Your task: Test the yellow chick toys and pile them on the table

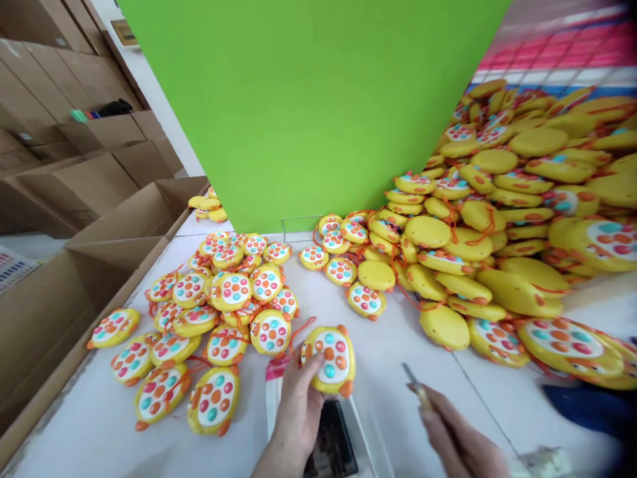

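Note:
A yellow duck-shaped toy (330, 359) with a white face and round coloured buttons is gripped in my left hand (299, 406), the thumb lying across its left edge. Its buttons are turned up toward me. My right hand (455, 425) is closed around a small tool (418, 388) with a thin metal tip and a pale handle; blur hides its exact kind. The tool is apart from the toy, to its right. Below my left hand lies a black rectangular object (332, 441) in a white tray-like holder (365, 435), partly hidden by my wrist.
Similar toys form a pile (226, 299) on the white table (393, 405) at left. A far larger heap (472, 219) rises at right. An upright green panel (318, 106) stands at the back. Open cardboard boxes (74, 279) line the left edge. Dark blue fabric (587, 408) lies at right.

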Available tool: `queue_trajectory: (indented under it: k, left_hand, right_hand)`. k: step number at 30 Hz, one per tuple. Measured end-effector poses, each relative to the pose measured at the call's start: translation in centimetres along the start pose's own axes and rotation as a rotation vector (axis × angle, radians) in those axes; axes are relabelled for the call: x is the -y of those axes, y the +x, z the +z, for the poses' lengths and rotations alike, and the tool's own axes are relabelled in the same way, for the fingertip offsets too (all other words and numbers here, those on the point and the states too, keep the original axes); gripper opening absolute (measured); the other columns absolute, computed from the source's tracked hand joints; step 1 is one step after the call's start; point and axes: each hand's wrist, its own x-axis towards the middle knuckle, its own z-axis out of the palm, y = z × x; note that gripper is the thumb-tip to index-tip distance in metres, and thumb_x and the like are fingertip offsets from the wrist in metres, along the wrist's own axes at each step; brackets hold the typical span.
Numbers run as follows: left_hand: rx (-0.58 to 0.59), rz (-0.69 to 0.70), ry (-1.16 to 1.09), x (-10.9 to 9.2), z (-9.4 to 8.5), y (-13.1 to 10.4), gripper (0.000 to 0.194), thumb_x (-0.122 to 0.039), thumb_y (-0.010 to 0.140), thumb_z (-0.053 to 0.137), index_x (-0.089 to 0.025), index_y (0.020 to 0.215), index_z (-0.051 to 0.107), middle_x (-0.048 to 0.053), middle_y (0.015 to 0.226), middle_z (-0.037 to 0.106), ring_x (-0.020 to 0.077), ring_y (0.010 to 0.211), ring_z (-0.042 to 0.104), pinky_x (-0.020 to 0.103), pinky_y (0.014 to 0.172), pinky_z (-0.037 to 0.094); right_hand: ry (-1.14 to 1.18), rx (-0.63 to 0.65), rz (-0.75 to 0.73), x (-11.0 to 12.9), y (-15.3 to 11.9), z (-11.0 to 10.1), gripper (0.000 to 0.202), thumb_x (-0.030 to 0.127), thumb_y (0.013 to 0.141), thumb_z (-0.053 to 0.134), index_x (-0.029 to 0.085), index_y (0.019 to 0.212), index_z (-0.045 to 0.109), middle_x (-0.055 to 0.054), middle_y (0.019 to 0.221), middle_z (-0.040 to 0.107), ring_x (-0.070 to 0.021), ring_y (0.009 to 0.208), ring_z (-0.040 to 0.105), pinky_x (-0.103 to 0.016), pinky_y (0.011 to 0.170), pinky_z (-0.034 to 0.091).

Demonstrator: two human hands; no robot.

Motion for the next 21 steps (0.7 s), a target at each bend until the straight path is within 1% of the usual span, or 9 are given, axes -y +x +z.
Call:
queue_trajectory:
  k: [1, 3, 6, 8, 10, 12, 15, 18, 21]
  left_hand:
    - [-0.045, 0.008, -0.039, 0.0, -0.3, -0.1, 0.042, -0.019, 0.074, 0.069, -0.017, 0.114, 0.056, 0.008, 0.098, 0.071, 0.0222, 0.082, 0.069, 0.032, 0.067, 0.058]
    - [-0.119, 0.026, -0.109, 0.0, -0.8, -0.2, 0.036, -0.019, 0.076, 0.066, -0.015, 0.111, 0.058, 0.009, 0.098, 0.071, 0.0209, 0.083, 0.068, 0.030, 0.069, 0.058]
    - [-0.165, 0.054, -0.195, -0.1, -1.4, -0.4, 0.027, -0.013, 0.076, 0.066, -0.013, 0.103, 0.061, 0.010, 0.096, 0.072, 0.0190, 0.082, 0.068, 0.030, 0.072, 0.057]
    - [-0.156, 0.068, -0.241, 0.0, -1.6, -0.7, 0.025, -0.010, 0.075, 0.065, -0.013, 0.100, 0.062, 0.009, 0.092, 0.072, 0.0186, 0.079, 0.068, 0.030, 0.071, 0.057]
    - [-0.124, 0.071, -0.268, 0.1, -1.6, -0.9, 0.028, -0.007, 0.075, 0.064, -0.014, 0.102, 0.061, 0.009, 0.092, 0.072, 0.0195, 0.080, 0.069, 0.031, 0.070, 0.058]
    - [-0.101, 0.052, -0.282, 0.4, -1.7, -1.1, 0.035, -0.006, 0.076, 0.062, -0.014, 0.110, 0.058, 0.010, 0.095, 0.071, 0.0212, 0.084, 0.068, 0.031, 0.073, 0.057]
    - [-0.148, 0.018, -0.309, 0.8, -1.7, -1.2, 0.038, -0.004, 0.079, 0.057, -0.013, 0.116, 0.054, 0.013, 0.096, 0.071, 0.0216, 0.087, 0.068, 0.032, 0.076, 0.057]
    - [-0.164, 0.009, -0.334, 1.0, -1.7, -1.2, 0.032, -0.005, 0.082, 0.053, -0.014, 0.113, 0.055, 0.013, 0.093, 0.071, 0.0208, 0.083, 0.069, 0.032, 0.072, 0.057]
    - [-0.147, 0.009, -0.318, 1.1, -2.0, -1.1, 0.029, -0.005, 0.082, 0.052, -0.015, 0.108, 0.057, 0.013, 0.093, 0.071, 0.0214, 0.080, 0.069, 0.031, 0.065, 0.057]
  right_hand:
    - [0.054, 0.050, -0.021, 1.8, 0.5, 1.0, 0.035, 0.037, 0.084, 0.054, 0.018, 0.112, 0.059, -0.005, 0.100, 0.071, -0.0172, 0.086, 0.068, -0.017, 0.073, 0.053]
    - [0.169, 0.056, -0.027, 4.8, 1.0, 2.6, 0.032, 0.038, 0.086, 0.052, 0.017, 0.109, 0.059, -0.003, 0.082, 0.071, -0.0130, 0.068, 0.066, -0.016, 0.065, 0.052]
    - [0.267, 0.101, -0.009, 7.2, 1.3, 4.2, 0.032, 0.041, 0.088, 0.047, 0.017, 0.105, 0.062, 0.002, 0.059, 0.058, -0.0097, 0.050, 0.053, -0.014, 0.050, 0.046]
    - [0.278, 0.121, -0.012, 7.5, 1.4, 4.7, 0.036, 0.042, 0.089, 0.044, 0.017, 0.104, 0.064, 0.003, 0.054, 0.051, -0.0095, 0.046, 0.048, -0.015, 0.044, 0.042]
    - [0.277, 0.113, -0.018, 7.3, 1.5, 5.0, 0.039, 0.043, 0.090, 0.042, 0.015, 0.105, 0.066, 0.002, 0.052, 0.049, -0.0099, 0.045, 0.045, -0.016, 0.042, 0.040]
    - [0.296, 0.086, -0.037, 6.9, 1.5, 5.2, 0.042, 0.044, 0.089, 0.042, 0.015, 0.106, 0.067, 0.002, 0.052, 0.049, -0.0105, 0.045, 0.046, -0.017, 0.043, 0.042]
    - [0.337, 0.097, -0.031, 6.4, 1.3, 5.5, 0.042, 0.044, 0.088, 0.046, 0.016, 0.112, 0.066, -0.001, 0.058, 0.055, -0.0118, 0.050, 0.051, -0.018, 0.047, 0.045]
    - [0.394, 0.123, 0.046, 6.6, 0.9, 5.8, 0.045, 0.047, 0.086, 0.048, 0.017, 0.115, 0.064, -0.004, 0.072, 0.063, -0.0127, 0.056, 0.056, -0.019, 0.053, 0.048]
    - [0.411, 0.130, 0.146, 7.0, 0.6, 6.1, 0.052, 0.051, 0.085, 0.048, 0.015, 0.120, 0.060, -0.003, 0.070, 0.063, -0.0128, 0.054, 0.055, -0.019, 0.051, 0.048]
